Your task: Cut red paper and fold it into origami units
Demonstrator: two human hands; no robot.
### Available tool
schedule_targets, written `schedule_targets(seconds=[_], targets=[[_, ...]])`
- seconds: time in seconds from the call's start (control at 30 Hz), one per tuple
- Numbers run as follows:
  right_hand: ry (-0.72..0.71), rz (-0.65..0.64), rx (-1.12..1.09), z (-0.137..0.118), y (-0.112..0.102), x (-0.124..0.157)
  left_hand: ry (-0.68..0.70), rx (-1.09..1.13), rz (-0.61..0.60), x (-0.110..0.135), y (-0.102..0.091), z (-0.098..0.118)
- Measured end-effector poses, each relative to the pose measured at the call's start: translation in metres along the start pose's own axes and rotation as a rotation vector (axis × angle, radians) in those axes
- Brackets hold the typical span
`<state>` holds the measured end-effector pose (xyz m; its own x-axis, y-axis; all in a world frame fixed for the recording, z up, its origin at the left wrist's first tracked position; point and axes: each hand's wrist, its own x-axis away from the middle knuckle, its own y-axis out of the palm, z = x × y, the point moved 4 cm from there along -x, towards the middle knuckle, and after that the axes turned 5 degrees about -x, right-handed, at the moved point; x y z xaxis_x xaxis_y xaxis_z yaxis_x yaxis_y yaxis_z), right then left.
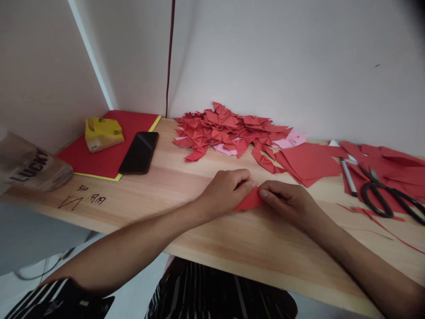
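Pinching a red paper piece (249,202) between them, the left hand (227,188) and right hand (288,199) nearly touch. Beyond both hands lies a heap of folded red papers (229,129); scissors (382,184) lie right of the right hand, a smartphone (139,153) left of the left.

Head cam: looks fwd & down over desk (232,243), hands (222,190) nr ctr, close.

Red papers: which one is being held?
The small red piece gripped by the left hand and right hand; the folded pile and flat stack behind aren't held.
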<state>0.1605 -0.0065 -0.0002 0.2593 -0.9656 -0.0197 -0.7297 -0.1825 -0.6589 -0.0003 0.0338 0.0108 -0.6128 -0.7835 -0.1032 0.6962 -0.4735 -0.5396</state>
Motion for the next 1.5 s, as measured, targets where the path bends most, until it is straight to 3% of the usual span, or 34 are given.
schedule_targets(seconds=[0.27,0.87,1.5], targets=[[0.022,0.055,-0.002,-0.001,-0.002,0.001,0.026,-0.011,-0.037,-0.001,0.003,0.0],[-0.008,0.014,-0.004,-0.001,0.004,0.002,0.04,-0.066,-0.052,0.001,0.01,0.0],[0.038,0.192,-0.002,0.001,-0.007,0.005,-0.005,0.01,-0.061,0.001,0.006,0.003]])
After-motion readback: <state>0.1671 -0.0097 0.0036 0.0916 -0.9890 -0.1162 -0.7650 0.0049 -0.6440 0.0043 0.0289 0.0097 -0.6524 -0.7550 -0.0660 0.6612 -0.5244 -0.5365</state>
